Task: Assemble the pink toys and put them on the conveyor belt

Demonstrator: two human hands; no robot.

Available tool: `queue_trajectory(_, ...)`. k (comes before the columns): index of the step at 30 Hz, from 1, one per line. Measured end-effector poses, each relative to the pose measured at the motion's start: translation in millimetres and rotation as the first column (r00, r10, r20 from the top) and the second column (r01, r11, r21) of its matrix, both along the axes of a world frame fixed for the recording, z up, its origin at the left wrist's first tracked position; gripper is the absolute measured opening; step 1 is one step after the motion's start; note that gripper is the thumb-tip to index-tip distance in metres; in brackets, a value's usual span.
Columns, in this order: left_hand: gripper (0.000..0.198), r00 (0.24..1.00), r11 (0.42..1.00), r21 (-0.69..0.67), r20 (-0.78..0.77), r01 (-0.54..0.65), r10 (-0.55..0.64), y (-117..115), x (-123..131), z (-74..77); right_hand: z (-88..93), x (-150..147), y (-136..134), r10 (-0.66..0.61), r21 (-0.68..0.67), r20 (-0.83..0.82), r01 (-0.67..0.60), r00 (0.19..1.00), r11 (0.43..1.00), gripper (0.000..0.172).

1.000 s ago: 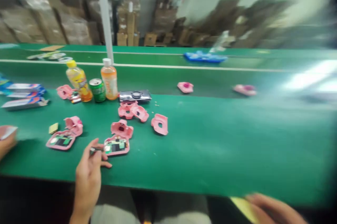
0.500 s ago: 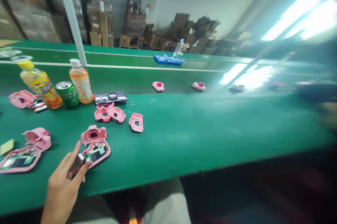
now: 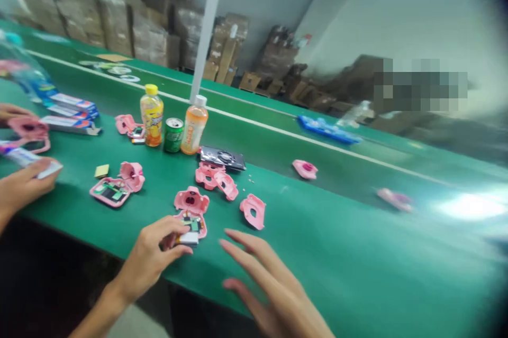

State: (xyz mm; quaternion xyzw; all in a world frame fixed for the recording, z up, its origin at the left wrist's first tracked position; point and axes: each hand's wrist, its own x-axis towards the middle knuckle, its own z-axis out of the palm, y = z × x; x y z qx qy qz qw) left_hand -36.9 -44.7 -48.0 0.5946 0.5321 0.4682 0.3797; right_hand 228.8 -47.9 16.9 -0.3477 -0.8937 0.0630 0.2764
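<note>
Between thumb and fingers, my left hand (image 3: 153, 253) pinches a small silver battery (image 3: 188, 238). It is held over the lower edge of an opened pink toy camera (image 3: 191, 201), whose half-shell shows a green circuit board (image 3: 193, 223). My right hand (image 3: 265, 280) is to the right of it, slightly blurred, fingers spread and nothing in them. Just beyond that hand lies a loose pink shell with a hole (image 3: 253, 211). More pink shells (image 3: 216, 178) overlap behind the opened camera, next to a dark and silver device (image 3: 223, 158).
A second opened pink camera (image 3: 113, 190) and a yellow pad (image 3: 102, 171) are to the left. Two drink bottles (image 3: 151, 118) and a green can (image 3: 173, 134) stand behind. At far left a co-worker's hand (image 3: 29, 184) holds a white item. Pink cameras (image 3: 305, 169) sit on the belt.
The view has swung left, bringing the co-worker's hands into sight. My right hand has come into view from below. My left hand still holds the battery by the opened camera.
</note>
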Motion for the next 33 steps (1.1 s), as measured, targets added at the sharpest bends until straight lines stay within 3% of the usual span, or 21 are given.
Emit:
queue_trajectory(2, 0.017, 0.999, 0.999, 0.004, 0.009, 0.040, -0.040, -0.1, -1.2, 3.4, -6.4, -40.0, 33.1, 0.228, -0.134, 0.056, -0.219, 0.972, 0.967, 0.035)
queue_trajectory(5, 0.013, 0.999, 0.999, 0.030, 0.035, 0.035, -0.036, 0.1, -2.3, 2.5, -18.5, -69.2, 59.1, 0.341, -0.269, -0.001, -0.328, 0.940, 0.905, 0.016)
queue_trajectory(11, 0.017, 0.985, 0.999, -0.027, 0.174, 0.020, -0.015, -1.7, 2.7, 2.7, -27.0, -66.4, 66.2, 0.297, -0.332, -0.126, -0.322, 0.947, 0.887, 0.002)
queue_trajectory(15, 0.010, 0.980, 0.998, -0.064, 0.197, 0.018, -0.005, -0.7, 3.5, 4.0, -23.9, -70.9, 66.9, 0.302, -0.368, -0.189, -0.353, 0.934, 0.860, 0.015)
queue_trajectory(24, 0.006, 0.992, 1.000, 0.005, 0.124, 0.000, -0.001, -0.6, 5.4, -3.9, -18.6, -61.9, 67.9, 0.253, -0.562, -0.199, -0.321, 0.947, 0.762, 0.018)
queue_trajectory(30, 0.016, 0.983, 0.995, -0.028, 0.158, 0.100, -0.095, 1.0, 1.7, -3.5, -16.9, -70.7, 68.4, 0.150, -0.632, -0.256, -0.283, 0.955, 0.722, 0.010)
queue_trajectory(33, 0.026, 0.968, 0.982, -0.103, 0.209, 0.160, -0.136, 4.4, -1.7, 2.7, -19.2, -73.0, 71.7, 0.133, -0.601, -0.266, -0.272, 0.955, 0.752, 0.008)
